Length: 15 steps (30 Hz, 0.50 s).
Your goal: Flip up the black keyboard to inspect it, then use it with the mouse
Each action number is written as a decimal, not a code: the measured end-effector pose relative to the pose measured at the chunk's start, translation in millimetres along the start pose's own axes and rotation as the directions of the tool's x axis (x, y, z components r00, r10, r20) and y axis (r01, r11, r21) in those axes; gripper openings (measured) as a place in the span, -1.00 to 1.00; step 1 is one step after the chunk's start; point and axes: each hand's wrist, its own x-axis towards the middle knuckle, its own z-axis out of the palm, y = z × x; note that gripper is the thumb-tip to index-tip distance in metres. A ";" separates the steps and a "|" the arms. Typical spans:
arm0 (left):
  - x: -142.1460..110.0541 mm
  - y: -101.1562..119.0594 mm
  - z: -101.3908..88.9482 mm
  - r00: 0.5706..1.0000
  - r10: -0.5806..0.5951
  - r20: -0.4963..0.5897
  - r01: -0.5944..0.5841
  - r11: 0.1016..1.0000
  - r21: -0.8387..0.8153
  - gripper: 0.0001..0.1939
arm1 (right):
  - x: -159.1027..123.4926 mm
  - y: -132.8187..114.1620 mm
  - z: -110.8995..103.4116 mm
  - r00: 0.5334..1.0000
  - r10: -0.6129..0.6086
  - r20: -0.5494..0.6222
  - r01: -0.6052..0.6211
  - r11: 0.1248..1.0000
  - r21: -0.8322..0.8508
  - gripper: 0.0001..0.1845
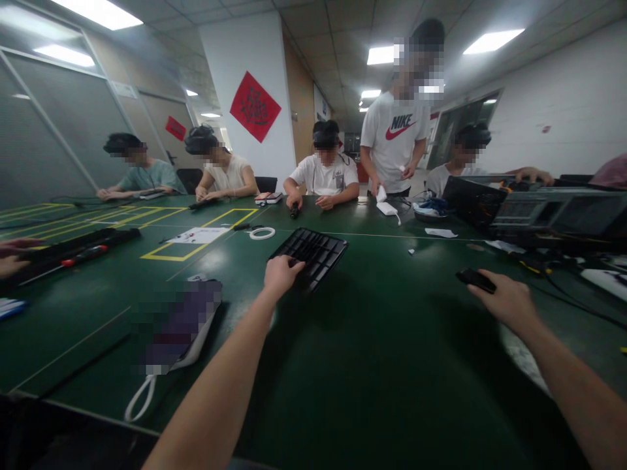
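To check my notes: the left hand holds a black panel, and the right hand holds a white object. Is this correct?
White is wrong: the head view shows the right hand holding a black object. The left hand does hold a black panel.

White T-shirt (392,140) on the standing person (420,153): we read "NIKE" in dark capitals, a red swoosh (394,134) beneath.
Red diamond (255,106) on the pillar (215,65): we see dark characters but cannot make them out.
Shirt print (337,175) on the middle seated person (318,175): lettering too small for us to read.
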 end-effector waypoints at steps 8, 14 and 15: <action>-50.0 69.5 4.5 0.954 0.165 0.248 0.150 0.452 -0.879 -0.59 | -44.1 -81.0 -16.3 0.959 -0.249 0.132 0.143 0.832 0.536 -0.35; -80.4 91.5 6.6 0.875 0.304 0.375 0.307 0.251 -0.918 -0.65 | -69.1 -106.6 -13.8 0.878 -0.425 0.221 0.168 0.705 0.688 -0.38; -83.8 94.1 7.6 0.863 0.328 0.384 0.318 0.239 -0.918 -0.66 | -71.3 -108.5 -12.9 0.866 -0.443 0.230 0.170 0.695 0.699 -0.39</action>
